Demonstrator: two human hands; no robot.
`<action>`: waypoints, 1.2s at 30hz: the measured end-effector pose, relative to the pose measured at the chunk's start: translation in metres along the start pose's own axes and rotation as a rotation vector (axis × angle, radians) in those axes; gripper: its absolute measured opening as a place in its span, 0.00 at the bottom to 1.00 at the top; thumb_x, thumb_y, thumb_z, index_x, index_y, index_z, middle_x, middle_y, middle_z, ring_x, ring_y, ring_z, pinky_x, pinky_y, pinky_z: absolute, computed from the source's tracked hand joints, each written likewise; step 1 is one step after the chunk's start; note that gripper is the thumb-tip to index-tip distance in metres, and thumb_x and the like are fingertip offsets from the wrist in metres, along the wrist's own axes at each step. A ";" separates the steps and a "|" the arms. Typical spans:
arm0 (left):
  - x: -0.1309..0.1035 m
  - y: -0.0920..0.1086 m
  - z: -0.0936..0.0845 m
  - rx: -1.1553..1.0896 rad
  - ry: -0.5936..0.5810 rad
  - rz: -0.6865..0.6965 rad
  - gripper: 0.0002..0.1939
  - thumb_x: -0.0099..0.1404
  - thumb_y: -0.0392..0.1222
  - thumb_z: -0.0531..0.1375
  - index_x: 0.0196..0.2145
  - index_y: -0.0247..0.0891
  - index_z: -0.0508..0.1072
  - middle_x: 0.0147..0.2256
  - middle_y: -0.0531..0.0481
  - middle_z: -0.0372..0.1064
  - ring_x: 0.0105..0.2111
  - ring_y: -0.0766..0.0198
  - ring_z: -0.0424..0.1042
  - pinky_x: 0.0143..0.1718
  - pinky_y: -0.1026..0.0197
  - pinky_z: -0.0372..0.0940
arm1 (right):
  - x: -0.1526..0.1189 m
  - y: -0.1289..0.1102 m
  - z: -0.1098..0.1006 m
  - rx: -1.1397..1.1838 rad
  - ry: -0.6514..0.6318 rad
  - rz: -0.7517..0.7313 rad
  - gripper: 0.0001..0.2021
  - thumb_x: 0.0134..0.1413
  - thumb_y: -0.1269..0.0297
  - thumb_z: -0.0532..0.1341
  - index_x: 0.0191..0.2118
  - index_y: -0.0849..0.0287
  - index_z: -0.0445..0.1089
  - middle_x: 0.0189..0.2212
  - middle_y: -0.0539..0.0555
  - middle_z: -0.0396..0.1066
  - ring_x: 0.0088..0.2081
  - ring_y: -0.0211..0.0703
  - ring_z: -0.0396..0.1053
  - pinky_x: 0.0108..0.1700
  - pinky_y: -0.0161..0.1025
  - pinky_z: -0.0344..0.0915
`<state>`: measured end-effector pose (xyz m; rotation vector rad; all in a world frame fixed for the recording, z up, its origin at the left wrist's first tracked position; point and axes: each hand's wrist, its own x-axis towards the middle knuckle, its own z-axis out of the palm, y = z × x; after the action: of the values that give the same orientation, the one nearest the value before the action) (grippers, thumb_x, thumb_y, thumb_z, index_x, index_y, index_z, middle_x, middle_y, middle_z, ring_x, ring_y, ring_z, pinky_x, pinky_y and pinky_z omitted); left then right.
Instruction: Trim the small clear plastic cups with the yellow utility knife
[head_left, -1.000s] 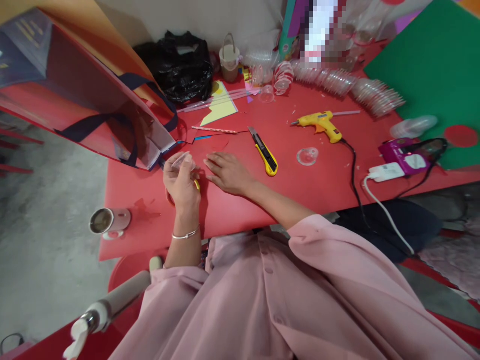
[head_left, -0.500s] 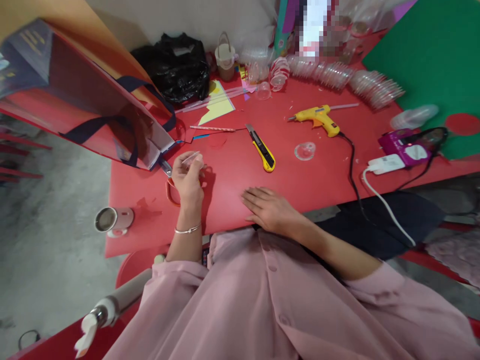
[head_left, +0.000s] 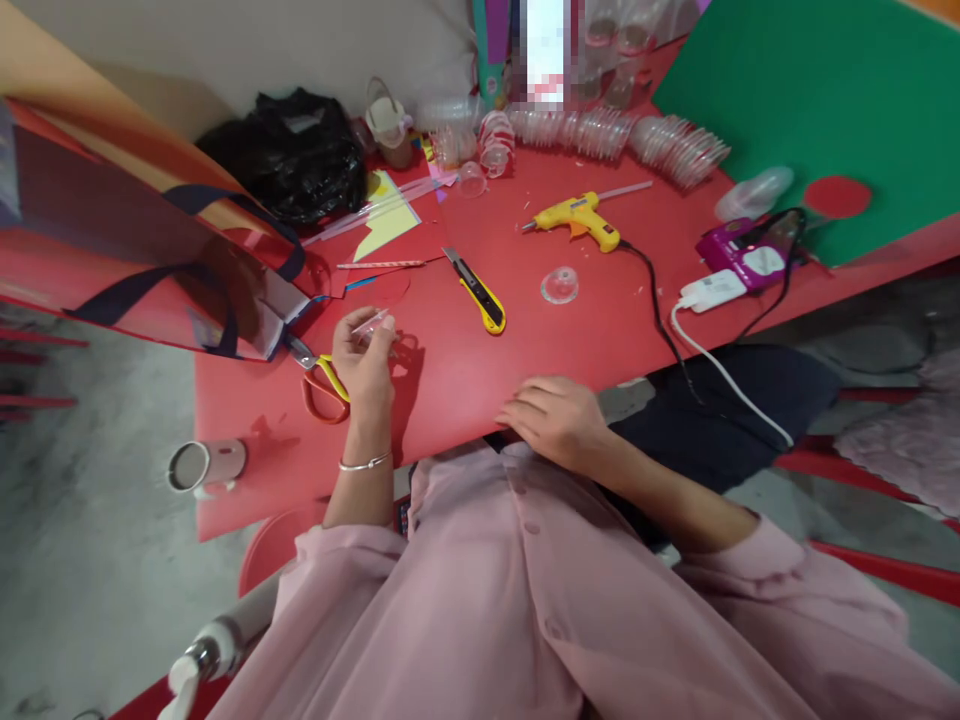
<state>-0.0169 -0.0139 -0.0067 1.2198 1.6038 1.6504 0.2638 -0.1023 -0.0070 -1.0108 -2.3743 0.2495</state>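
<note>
Pinched in my left hand (head_left: pixel 365 365) is a small clear plastic piece (head_left: pixel 373 325), its exact kind hard to make out behind the fingers. Scissors (head_left: pixel 324 385) with orange and yellow handles lie just left of that hand. My right hand (head_left: pixel 556 418) rests at the table's front edge, empty, with fingers loosely stretched and slightly bent. Between and beyond the hands lies a yellow utility knife (head_left: pixel 478 295), its blade pointing away. Farther right is a clear plastic dome lid (head_left: pixel 560 285), and behind it a yellow glue gun (head_left: pixel 576 216) with a glue stick in its back.
Stacked clear plastic cups (head_left: pixel 574 130) line the back of the red table (head_left: pixel 442 385). A large bag (head_left: pixel 157 240) and a black plastic bag (head_left: pixel 300 160) stand at left. A mug (head_left: pixel 217 462) sits near the left edge. Right are a purple power adapter (head_left: pixel 750 255) and green board (head_left: pixel 810 110).
The view has swung right, shifting the table things leftward. My right hand has drawn back to the table edge and its fingers bend more. The left hand still holds the clear piece.
</note>
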 end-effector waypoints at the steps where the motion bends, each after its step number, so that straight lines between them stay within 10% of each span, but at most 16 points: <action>1: -0.001 0.002 0.000 0.007 -0.026 0.032 0.20 0.59 0.51 0.70 0.47 0.45 0.72 0.46 0.47 0.74 0.36 0.64 0.77 0.30 0.64 0.70 | 0.010 -0.006 0.007 0.017 0.001 -0.028 0.14 0.70 0.67 0.55 0.48 0.53 0.78 0.41 0.56 0.80 0.47 0.46 0.74 0.48 0.43 0.68; 8: -0.011 0.009 0.011 0.048 -0.212 0.078 0.27 0.58 0.46 0.72 0.53 0.43 0.73 0.53 0.44 0.73 0.47 0.59 0.76 0.49 0.56 0.72 | 0.041 -0.006 0.010 0.054 0.040 0.129 0.13 0.71 0.59 0.57 0.44 0.54 0.80 0.35 0.53 0.81 0.36 0.42 0.76 0.42 0.39 0.68; 15: -0.016 -0.002 0.011 -0.020 -0.273 -0.041 0.23 0.58 0.48 0.72 0.49 0.45 0.74 0.48 0.44 0.75 0.47 0.57 0.77 0.43 0.56 0.74 | -0.032 0.022 0.002 0.010 -0.190 -0.033 0.31 0.65 0.49 0.62 0.69 0.56 0.63 0.67 0.62 0.65 0.68 0.59 0.63 0.68 0.60 0.62; 21: -0.027 0.006 0.018 -0.012 -0.408 -0.019 0.37 0.54 0.45 0.75 0.59 0.46 0.68 0.53 0.43 0.74 0.43 0.60 0.77 0.46 0.56 0.74 | -0.086 0.035 -0.030 -0.186 0.127 0.148 0.24 0.64 0.62 0.64 0.64 0.47 0.69 0.43 0.54 0.83 0.42 0.47 0.80 0.51 0.46 0.73; 28: -0.042 0.029 0.039 0.119 -0.561 0.094 0.27 0.58 0.41 0.71 0.54 0.43 0.72 0.53 0.43 0.74 0.42 0.59 0.77 0.40 0.59 0.72 | 0.016 0.028 -0.017 0.008 0.210 0.215 0.13 0.65 0.53 0.62 0.30 0.48 0.78 0.22 0.50 0.74 0.35 0.47 0.73 0.62 0.55 0.63; 36: -0.031 0.007 0.032 0.023 -0.577 0.111 0.35 0.55 0.44 0.75 0.59 0.43 0.70 0.52 0.41 0.74 0.49 0.54 0.76 0.48 0.54 0.71 | 0.085 0.027 0.017 0.140 0.260 0.146 0.33 0.62 0.42 0.63 0.67 0.51 0.63 0.58 0.56 0.73 0.61 0.56 0.66 0.73 0.61 0.44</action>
<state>0.0265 -0.0258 -0.0112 1.6339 1.2107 1.1830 0.2229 -0.0225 0.0038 -1.0802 -2.0248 0.3133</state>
